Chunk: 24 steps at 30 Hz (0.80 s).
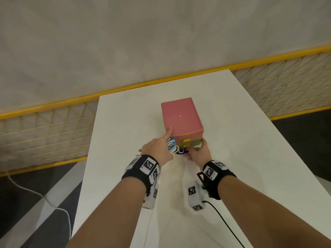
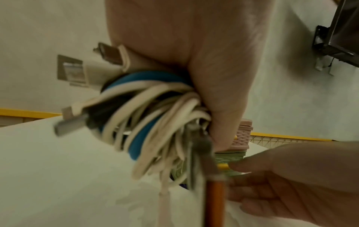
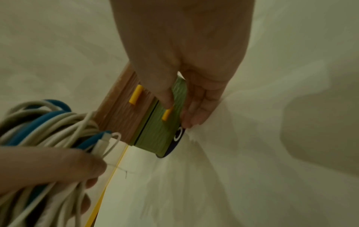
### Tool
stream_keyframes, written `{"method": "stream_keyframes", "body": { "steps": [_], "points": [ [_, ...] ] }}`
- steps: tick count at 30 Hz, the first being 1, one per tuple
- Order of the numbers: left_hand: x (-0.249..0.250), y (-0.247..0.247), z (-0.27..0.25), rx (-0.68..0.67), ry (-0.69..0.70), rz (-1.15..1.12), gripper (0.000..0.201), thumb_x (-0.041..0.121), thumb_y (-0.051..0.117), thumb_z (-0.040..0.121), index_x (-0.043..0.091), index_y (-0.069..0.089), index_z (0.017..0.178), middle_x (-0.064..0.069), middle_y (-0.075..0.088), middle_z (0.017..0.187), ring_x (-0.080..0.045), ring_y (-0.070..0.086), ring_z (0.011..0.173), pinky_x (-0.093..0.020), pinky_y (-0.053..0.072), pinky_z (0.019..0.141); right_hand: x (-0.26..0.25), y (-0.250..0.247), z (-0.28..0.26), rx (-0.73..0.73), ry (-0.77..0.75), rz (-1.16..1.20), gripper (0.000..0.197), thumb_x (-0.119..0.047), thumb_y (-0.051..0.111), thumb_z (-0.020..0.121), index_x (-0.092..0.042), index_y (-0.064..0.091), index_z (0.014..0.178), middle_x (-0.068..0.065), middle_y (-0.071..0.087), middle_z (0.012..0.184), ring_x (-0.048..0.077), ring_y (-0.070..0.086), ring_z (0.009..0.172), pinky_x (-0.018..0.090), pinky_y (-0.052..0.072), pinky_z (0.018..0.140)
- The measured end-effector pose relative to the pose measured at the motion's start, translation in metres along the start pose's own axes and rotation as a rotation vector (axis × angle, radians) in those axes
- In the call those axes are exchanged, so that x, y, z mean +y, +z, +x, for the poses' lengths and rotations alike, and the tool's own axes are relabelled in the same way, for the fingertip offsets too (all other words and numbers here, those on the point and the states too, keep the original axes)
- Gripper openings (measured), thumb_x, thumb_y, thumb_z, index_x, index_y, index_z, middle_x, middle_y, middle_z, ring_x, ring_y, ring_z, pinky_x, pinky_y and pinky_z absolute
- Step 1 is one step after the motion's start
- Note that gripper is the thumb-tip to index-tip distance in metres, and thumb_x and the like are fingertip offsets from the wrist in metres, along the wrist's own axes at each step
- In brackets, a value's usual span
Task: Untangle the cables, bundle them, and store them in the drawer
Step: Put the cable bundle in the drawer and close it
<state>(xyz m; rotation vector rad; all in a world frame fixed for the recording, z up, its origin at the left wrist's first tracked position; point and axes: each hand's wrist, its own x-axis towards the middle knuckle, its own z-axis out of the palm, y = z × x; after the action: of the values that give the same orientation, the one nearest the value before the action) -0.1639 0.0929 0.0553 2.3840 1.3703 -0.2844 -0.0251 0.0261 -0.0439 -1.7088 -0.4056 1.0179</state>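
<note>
A pink drawer box (image 1: pixel 181 119) stands mid-table. Its green drawer (image 1: pixel 192 144) with a yellow handle (image 1: pixel 186 145) sits under a pink drawer with its own yellow handle (image 3: pixel 136 95). My right hand (image 1: pixel 197 152) pinches the green drawer (image 3: pixel 161 132), thumb on the front beside the handle (image 3: pixel 167 114), fingers under the lower edge. My left hand (image 1: pixel 157 149) grips a coiled bundle of white and blue cables (image 1: pixel 171 145) beside the box's left front corner, one finger touching the pink top. The bundle (image 2: pixel 147 119) shows several loose plug ends. A dark purple piece with a white ring (image 3: pixel 177 135) lies beneath the green drawer.
The white table (image 1: pixel 232 133) runs away from me, with bare surface on both sides of the box. A yellow mesh fence (image 1: pixel 286 86) stands behind it. A black lead (image 1: pixel 225 222) trails from my right wrist. A white cord (image 1: pixel 35 196) lies on the dark floor at left.
</note>
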Motion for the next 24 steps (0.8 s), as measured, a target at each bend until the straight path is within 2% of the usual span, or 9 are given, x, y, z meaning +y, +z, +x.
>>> {"method": "stream_keyframes", "body": {
  "steps": [2,4,8,12,14,17,19,21,24],
  "points": [
    [0.0,0.003,0.003,0.014,0.004,-0.002,0.097,0.025,0.062,0.078,0.046,0.002,0.151,-0.002,0.067,0.097,-0.024,0.06,0.079,-0.03,0.046,0.067,-0.003,0.004,0.007,0.006,-0.017,0.086,0.055,-0.012,0.061,0.089,-0.01,0.032,0.136,0.006,0.067,0.083,0.023,0.068,0.065,0.032,0.058,0.058],
    [-0.001,0.005,0.004,0.026,0.001,-0.012,0.097,0.024,0.061,0.079,0.046,0.001,0.151,-0.003,0.067,0.097,-0.024,0.06,0.079,-0.03,0.046,0.068,-0.001,0.005,0.011,0.011,-0.033,0.156,0.052,-0.007,0.063,0.088,-0.01,0.036,0.131,0.008,0.068,0.087,0.019,0.069,0.063,0.029,0.057,0.054],
    [-0.001,0.01,0.0,0.053,0.001,-0.029,0.098,0.023,0.062,0.078,0.049,0.0,0.15,-0.003,0.067,0.091,-0.025,0.06,0.076,-0.03,0.048,0.066,0.009,-0.001,0.009,0.019,-0.059,0.218,0.048,0.002,0.064,0.085,-0.008,0.038,0.124,0.023,0.065,0.103,0.018,0.068,0.065,0.026,0.058,0.058],
    [0.001,0.012,-0.003,0.053,-0.026,-0.051,0.099,0.027,0.065,0.079,0.052,0.0,0.149,-0.001,0.063,0.088,-0.024,0.055,0.072,-0.031,0.044,0.065,0.025,-0.016,-0.017,-0.036,-0.051,0.211,0.041,0.005,0.061,0.087,-0.009,0.033,0.113,0.022,0.066,0.093,0.017,0.068,0.06,0.028,0.059,0.06],
    [0.001,0.013,-0.007,0.071,-0.025,-0.075,0.095,0.027,0.065,0.078,0.052,0.006,0.149,-0.001,0.065,0.092,-0.024,0.057,0.073,-0.032,0.048,0.066,0.033,-0.026,-0.032,-0.061,-0.039,0.156,0.04,0.003,0.061,0.087,-0.008,0.031,0.112,0.018,0.066,0.084,0.018,0.067,0.059,0.033,0.058,0.064],
    [0.004,0.018,-0.018,0.212,0.045,-0.181,0.075,0.026,0.065,0.074,0.047,0.034,0.139,0.004,0.067,0.097,-0.024,0.063,0.083,-0.035,0.053,0.073,0.033,-0.039,-0.045,-0.045,0.007,-0.007,0.046,-0.013,0.065,0.084,-0.005,0.037,0.119,0.011,0.064,0.087,0.026,0.061,0.073,0.044,0.052,0.075],
    [0.009,0.022,-0.025,0.279,0.106,-0.362,0.054,0.022,0.068,0.072,0.041,0.049,0.119,0.01,0.066,0.09,-0.019,0.065,0.081,-0.034,0.055,0.072,0.026,-0.045,-0.044,0.055,-0.044,-0.184,0.045,-0.021,0.063,0.083,-0.008,0.045,0.123,0.007,0.056,0.103,0.023,0.054,0.089,0.037,0.045,0.083],
    [0.018,0.025,-0.024,0.314,0.172,-0.609,0.047,0.019,0.071,0.071,0.037,0.052,0.11,0.011,0.066,0.085,-0.014,0.066,0.079,-0.035,0.057,0.074,0.017,-0.049,-0.037,0.142,-0.18,-0.353,0.044,-0.018,0.063,0.084,-0.009,0.05,0.125,0.012,0.046,0.115,0.023,0.048,0.099,0.032,0.041,0.092],
    [0.042,0.027,-0.014,0.355,0.222,-0.768,0.049,0.018,0.075,0.071,0.033,0.053,0.112,0.008,0.068,0.09,-0.013,0.068,0.085,-0.035,0.057,0.079,0.006,-0.047,-0.023,0.04,-0.305,-0.459,0.048,-0.003,0.057,0.085,-0.006,0.047,0.132,0.018,0.044,0.118,0.02,0.048,0.093,0.033,0.045,0.094]
  ]
}}
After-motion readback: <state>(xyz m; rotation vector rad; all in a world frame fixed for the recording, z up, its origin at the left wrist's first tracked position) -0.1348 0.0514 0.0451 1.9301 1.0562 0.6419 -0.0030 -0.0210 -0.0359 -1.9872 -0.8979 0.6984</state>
